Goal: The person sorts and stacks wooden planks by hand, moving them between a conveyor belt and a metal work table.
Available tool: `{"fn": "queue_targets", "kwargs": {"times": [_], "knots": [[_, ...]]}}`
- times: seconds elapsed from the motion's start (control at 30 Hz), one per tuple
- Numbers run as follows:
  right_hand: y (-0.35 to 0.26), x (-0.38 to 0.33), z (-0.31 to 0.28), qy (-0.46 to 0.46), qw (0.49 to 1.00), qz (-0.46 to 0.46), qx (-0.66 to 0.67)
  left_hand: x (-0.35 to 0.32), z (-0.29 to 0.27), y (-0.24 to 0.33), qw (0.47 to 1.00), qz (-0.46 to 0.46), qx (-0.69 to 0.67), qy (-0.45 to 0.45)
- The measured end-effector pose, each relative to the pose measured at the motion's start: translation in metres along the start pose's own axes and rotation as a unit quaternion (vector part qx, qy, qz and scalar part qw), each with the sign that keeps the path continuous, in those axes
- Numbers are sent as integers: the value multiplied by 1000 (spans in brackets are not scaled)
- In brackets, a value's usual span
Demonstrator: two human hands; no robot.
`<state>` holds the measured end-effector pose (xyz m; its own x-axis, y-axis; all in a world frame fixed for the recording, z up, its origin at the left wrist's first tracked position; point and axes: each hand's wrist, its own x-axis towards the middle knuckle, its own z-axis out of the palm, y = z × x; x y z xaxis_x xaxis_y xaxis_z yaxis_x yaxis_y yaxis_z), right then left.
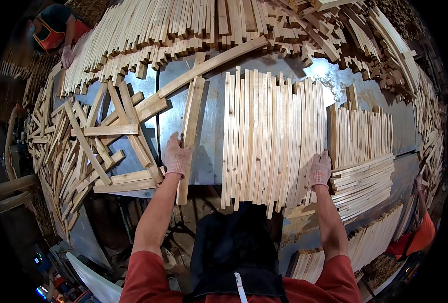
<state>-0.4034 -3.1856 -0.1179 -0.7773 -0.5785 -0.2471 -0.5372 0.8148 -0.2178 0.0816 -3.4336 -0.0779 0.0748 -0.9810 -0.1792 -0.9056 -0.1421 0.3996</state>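
Note:
My left hand, in a pale knitted glove, is at a long wooden strip. Its fingers lie along the strip's left side and the thumb crosses the wood; the strip's near end juts past the table edge. In front of me, a row of pale wooden strips lies side by side, its ends uneven. At the right edge of that row rests my right hand, also gloved, with its fingers stretched forward against the outermost strip. Part of those fingers is hard to make out.
Loose strips lie crisscrossed on the metal table at left. Long stacks line the far side. Smaller bundles and layered strips stand right. Co-workers are at far left and at lower right.

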Motion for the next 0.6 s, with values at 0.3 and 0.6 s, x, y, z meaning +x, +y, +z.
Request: {"fn": "queue_targets", "kwargs": {"times": [0.3, 0.6], "knots": [[-22, -3, -8, 15, 999, -11, -39, 20, 32, -8, 981, -69, 81, -164], [6, -3, 18, 102, 993, -38, -33, -17, 8, 54, 978, -113, 8, -172]]}}
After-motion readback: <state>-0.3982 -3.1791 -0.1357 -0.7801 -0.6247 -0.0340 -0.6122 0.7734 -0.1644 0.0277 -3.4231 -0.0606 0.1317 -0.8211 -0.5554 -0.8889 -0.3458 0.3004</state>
